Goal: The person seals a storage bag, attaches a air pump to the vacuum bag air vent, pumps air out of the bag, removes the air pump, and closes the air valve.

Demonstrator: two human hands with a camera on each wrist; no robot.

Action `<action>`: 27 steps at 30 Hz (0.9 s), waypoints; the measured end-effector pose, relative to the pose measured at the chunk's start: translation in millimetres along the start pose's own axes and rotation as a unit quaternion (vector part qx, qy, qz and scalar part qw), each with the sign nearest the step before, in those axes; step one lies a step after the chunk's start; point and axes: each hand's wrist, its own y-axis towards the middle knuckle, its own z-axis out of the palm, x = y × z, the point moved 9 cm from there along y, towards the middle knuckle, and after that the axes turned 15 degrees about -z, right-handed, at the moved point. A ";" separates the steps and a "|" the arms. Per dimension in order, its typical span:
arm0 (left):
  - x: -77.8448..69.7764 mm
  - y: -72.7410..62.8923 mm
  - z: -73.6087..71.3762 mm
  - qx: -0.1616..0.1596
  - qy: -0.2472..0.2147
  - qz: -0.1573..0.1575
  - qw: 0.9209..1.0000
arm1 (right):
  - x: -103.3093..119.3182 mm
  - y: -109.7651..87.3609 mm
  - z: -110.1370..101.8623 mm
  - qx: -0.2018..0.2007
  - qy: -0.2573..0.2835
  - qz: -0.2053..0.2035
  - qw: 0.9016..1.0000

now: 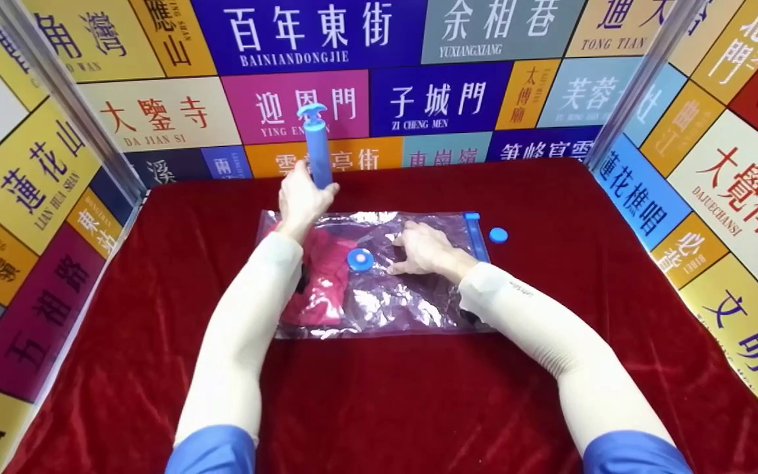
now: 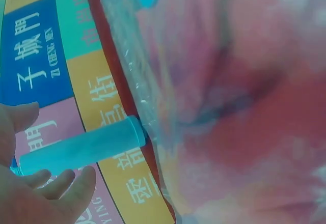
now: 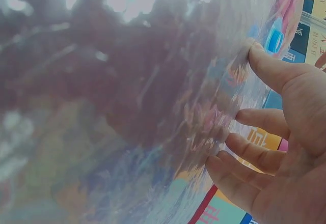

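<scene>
A clear vacuum storage bag (image 1: 385, 309) lies flat with pink fabric (image 1: 326, 276) inside its left part. A round blue valve (image 1: 360, 259) sits on top of the bag. Behind the bag's far edge a blue hand pump (image 1: 318, 148) stands upright, handle up. My left hand (image 1: 303, 197) is at the pump; in the left wrist view, thumb and fingers spread to either side of the pump (image 2: 84, 145), with gaps showing. On the right part of the bag, my right hand (image 1: 424, 249) rests with spread fingers, its fingertips (image 3: 257, 53) touching the plastic.
A small blue cap (image 1: 498, 235) lies on the red cloth (image 1: 418, 395) to the right of the bag. A blue slider (image 1: 471, 216) sits at the bag's far right corner. Sign-covered panels (image 1: 293, 36) stand behind and along both sides.
</scene>
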 end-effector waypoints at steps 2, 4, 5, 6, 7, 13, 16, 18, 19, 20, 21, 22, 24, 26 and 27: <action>-0.8 6.1 -0.9 -0.002 -0.010 -0.012 1.000 | -0.1 0.0 0.2 -0.001 -0.002 0.000 1.000; -0.4 12.5 -0.5 -0.002 -0.013 -0.027 1.000 | -0.4 0.0 1.5 0.000 -0.002 0.000 1.000; 0.1 15.7 0.0 -0.001 -0.015 -0.036 0.999 | -0.6 0.0 2.5 0.001 -0.002 0.000 1.000; 0.3 18.8 0.6 -0.001 -0.017 -0.042 0.999 | -0.7 0.2 3.7 0.002 -0.002 -0.001 1.000; 0.2 21.9 1.3 0.000 -0.018 -0.049 0.999 | -0.8 0.2 5.0 0.003 -0.002 -0.001 1.000; -4.6 39.4 3.3 0.007 -0.040 -0.088 0.995 | -1.4 -0.3 11.0 0.011 0.003 0.003 1.000; -8.6 46.2 1.8 0.013 -0.060 -0.116 0.991 | -1.3 -0.9 10.2 0.011 0.004 0.007 1.000; -11.4 50.7 0.9 0.017 -0.071 -0.132 0.989 | -0.9 -1.4 9.0 0.010 0.002 0.009 1.000; -12.7 52.6 0.2 0.019 -0.075 -0.138 0.987 | -0.8 -1.7 8.0 0.010 0.000 0.009 1.000; -14.0 54.4 -0.7 0.021 -0.078 -0.144 0.986 | -0.4 -1.9 7.0 0.009 -0.001 0.008 1.000; -15.1 56.3 -1.8 0.021 -0.081 -0.149 0.985 | -0.3 -2.1 6.0 0.008 -0.003 0.008 1.000; -16.0 58.0 -3.2 0.021 -0.084 -0.154 0.984 | 0.1 -2.3 4.7 0.007 -0.003 0.007 1.000; -17.3 61.2 -6.7 0.017 -0.090 -0.165 0.982 | 0.9 -2.7 2.1 0.004 -0.004 0.005 1.000; -19.0 63.5 -10.2 0.011 -0.096 -0.176 0.980 | 1.4 -2.9 -0.2 0.002 -0.006 0.002 1.000; -20.3 64.4 -11.4 0.009 -0.098 -0.181 0.979 | 1.3 -3.1 -1.1 0.002 -0.007 0.001 1.000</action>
